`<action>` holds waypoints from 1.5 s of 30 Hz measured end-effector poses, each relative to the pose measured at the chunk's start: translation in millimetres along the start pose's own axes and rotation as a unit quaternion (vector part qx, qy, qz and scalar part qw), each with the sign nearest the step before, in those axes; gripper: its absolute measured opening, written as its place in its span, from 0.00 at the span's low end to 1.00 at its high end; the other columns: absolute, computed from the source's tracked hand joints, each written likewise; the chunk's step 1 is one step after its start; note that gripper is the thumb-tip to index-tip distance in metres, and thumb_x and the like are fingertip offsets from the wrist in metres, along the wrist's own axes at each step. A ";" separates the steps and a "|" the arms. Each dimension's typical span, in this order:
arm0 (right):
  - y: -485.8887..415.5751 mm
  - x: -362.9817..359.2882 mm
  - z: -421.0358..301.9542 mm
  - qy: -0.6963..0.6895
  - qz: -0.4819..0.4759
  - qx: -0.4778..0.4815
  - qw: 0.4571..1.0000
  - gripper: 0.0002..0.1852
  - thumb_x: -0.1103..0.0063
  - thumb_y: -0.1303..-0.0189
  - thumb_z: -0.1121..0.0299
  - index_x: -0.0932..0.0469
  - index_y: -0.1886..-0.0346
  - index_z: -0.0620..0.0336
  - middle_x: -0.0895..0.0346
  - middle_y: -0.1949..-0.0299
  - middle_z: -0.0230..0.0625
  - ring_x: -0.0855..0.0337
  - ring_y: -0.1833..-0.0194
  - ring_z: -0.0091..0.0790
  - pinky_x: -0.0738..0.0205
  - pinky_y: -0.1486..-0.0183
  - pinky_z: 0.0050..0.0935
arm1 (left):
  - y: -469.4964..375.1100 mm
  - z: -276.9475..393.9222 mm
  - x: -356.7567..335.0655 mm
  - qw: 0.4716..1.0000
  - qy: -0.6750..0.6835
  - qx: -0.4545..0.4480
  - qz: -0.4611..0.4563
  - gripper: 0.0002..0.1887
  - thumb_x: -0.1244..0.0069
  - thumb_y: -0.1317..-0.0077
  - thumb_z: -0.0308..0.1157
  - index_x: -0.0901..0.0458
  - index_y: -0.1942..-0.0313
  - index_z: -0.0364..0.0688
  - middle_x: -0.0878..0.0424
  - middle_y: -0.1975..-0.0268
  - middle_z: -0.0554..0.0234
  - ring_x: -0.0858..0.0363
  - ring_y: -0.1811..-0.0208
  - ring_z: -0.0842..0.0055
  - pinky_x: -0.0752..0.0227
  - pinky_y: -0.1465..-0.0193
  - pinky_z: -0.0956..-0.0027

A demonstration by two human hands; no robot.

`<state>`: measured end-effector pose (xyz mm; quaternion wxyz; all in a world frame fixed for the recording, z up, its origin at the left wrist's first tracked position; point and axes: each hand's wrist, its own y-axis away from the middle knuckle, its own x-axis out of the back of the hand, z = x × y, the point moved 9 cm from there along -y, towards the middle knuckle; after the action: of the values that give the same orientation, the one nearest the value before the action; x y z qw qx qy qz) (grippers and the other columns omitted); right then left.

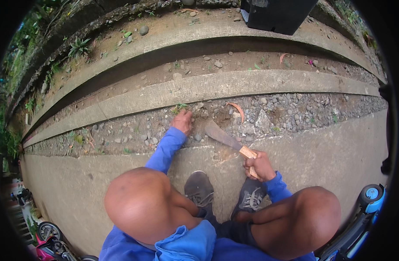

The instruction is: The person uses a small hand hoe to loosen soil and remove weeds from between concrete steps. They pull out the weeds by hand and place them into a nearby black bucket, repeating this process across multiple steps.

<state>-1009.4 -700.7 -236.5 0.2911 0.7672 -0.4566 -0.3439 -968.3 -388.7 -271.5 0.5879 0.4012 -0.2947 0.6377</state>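
My right hand [260, 164] is closed around the wooden handle of a broad-bladed knife [223, 135], a bolo or machete type. Its dark, rusty blade points up and left over the gravelly soil strip. Further left, my left hand [183, 122] touches a small green weed [179, 107] at the foot of the low concrete curb [219, 85]; whether the fingers are closed on it is hard to tell. A curled brown dry leaf [237, 111] lies on the gravel beyond the blade. Small stones surround both the hand and the blade.
Concrete pavement [88, 182] lies under my shoes, its broken edge along the gravel. Beyond the curb runs a soil channel and a second concrete ledge [193, 37], with a black box-like object [277, 14] on it. A motorcycle [51, 241] is at lower left, a blue wheeled vehicle [370, 199] at right.
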 end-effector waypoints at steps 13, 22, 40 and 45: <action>-1.6 -9.2 -7.0 0.017 -0.001 0.006 1.000 0.09 0.48 0.53 0.83 0.31 0.66 0.69 0.32 0.82 0.37 0.28 0.89 0.32 0.45 0.93 0.28 | -0.1 17.2 -9.6 0.997 -0.042 0.042 0.043 0.12 0.47 0.38 0.33 0.24 0.57 0.38 0.18 0.60 0.45 0.19 0.56 0.50 0.25 0.54 0.52; 17.0 -11.8 -17.3 0.027 -0.009 0.015 0.999 0.09 0.47 0.52 0.83 0.32 0.65 0.68 0.32 0.81 0.36 0.27 0.88 0.32 0.43 0.92 0.28 | 41.6 -22.3 9.1 0.911 0.365 0.191 0.022 0.07 0.52 0.34 0.28 0.23 0.56 0.39 0.18 0.68 0.50 0.20 0.79 0.66 0.24 0.76 0.60; -45.0 -96.2 -23.1 0.004 -0.058 -0.011 0.998 0.07 0.47 0.50 0.81 0.30 0.66 0.70 0.32 0.83 0.38 0.27 0.88 0.33 0.45 0.94 0.29 | 61.8 -83.6 64.8 0.861 0.364 0.317 0.160 0.20 0.35 0.44 0.39 0.19 0.59 0.33 0.18 0.74 0.55 0.22 0.83 0.70 0.31 0.82 0.66; -40.8 -69.6 -15.7 0.019 -0.070 0.001 0.997 0.09 0.49 0.50 0.82 0.31 0.63 0.70 0.31 0.82 0.37 0.26 0.87 0.32 0.44 0.93 0.29 | 13.2 -50.3 55.0 0.961 0.026 0.252 0.106 0.33 0.38 0.47 0.55 0.22 0.58 0.31 0.16 0.65 0.37 0.18 0.62 0.45 0.24 0.56 0.52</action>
<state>-1000.7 -619.0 -240.0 0.2741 0.8040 -0.3962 -0.3485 -988.9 -319.7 -248.4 0.4041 0.4861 -0.1497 0.7602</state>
